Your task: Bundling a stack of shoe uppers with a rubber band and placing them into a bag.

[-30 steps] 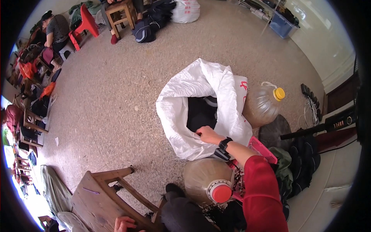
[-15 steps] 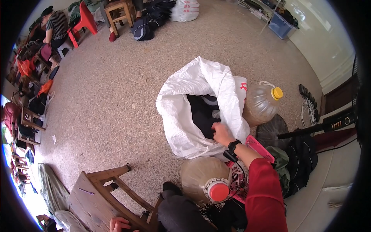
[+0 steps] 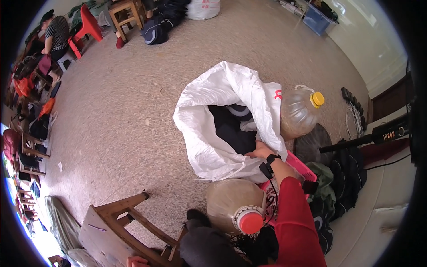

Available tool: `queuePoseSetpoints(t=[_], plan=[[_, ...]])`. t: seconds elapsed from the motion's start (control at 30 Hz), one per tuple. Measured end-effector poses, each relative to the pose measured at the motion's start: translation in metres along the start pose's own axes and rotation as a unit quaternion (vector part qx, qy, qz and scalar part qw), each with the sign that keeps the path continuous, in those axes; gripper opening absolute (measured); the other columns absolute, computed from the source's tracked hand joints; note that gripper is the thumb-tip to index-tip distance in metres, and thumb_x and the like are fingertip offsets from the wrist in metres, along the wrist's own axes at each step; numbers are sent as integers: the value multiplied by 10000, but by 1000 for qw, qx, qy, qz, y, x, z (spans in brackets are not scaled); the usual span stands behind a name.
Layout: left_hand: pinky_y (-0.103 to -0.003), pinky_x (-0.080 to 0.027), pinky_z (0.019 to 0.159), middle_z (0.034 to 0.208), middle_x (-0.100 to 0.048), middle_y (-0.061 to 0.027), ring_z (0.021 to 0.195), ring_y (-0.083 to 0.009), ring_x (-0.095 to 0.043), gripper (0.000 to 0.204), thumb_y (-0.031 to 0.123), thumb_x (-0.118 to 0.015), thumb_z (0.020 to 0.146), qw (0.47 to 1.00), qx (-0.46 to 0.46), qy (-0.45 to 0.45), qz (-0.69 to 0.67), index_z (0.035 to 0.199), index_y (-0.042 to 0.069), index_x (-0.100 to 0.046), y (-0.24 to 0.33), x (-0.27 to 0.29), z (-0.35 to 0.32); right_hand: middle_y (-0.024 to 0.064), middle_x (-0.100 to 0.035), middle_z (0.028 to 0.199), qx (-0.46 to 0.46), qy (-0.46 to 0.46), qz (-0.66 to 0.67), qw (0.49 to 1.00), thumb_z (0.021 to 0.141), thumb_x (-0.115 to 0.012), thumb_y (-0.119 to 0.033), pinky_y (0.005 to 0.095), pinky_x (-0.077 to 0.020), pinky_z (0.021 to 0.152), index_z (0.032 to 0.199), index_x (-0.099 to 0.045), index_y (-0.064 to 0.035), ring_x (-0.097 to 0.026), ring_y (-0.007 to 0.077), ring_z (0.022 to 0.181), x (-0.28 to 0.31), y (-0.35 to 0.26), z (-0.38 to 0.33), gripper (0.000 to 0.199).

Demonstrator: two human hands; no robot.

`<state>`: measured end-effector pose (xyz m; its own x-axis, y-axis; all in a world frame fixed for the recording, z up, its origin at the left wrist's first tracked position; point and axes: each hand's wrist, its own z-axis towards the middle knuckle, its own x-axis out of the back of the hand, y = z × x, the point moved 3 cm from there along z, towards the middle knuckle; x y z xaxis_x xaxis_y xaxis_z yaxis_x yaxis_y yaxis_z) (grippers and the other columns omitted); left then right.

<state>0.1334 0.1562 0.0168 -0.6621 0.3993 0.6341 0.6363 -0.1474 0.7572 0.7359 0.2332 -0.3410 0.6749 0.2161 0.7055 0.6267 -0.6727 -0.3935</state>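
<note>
A white woven sack [image 3: 194,129] stands with its mouth open on the floor in front of me, dark cloth pieces [image 3: 229,133] inside it. My right hand [image 3: 262,150] reaches in at the sack's near right rim, closed on the edge of the dark cloth, its fingertips partly hidden. A black band with a small device and a cable sits on that wrist. At the lower edge, my left hand [image 3: 138,261] shows only its bent fingers beside the wooden stool [image 3: 104,233]; the rest is cut off.
A big jug with a red cap [image 3: 251,222] stands close before me, and a yellow-capped one [image 3: 300,113] right of the sack. A pink basket [image 3: 300,167] lies under my right forearm. Dark bundles [image 3: 347,182] and a power strip [image 3: 351,100] are at right. A seated person [image 3: 57,35] is far left.
My right hand has shifted slightly right, toward the sack's rim, and the dark cloth beside it sits higher. The whole view has moved a little; the left hand shows less.
</note>
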Motion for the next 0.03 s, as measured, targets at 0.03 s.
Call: queuePoseSetpoints(t=[0.03], plan=[[-433, -452, 816, 1013, -567, -183, 919, -332, -549, 247, 49, -763, 774, 1000, 2, 1, 4, 930, 13, -575, 1, 0, -1, 240, -605, 1305, 10, -7, 0, 1000, 579, -921, -480, 382, -452, 1057, 1361, -498, 39, -582, 345, 1230, -3, -11, 0, 1030]])
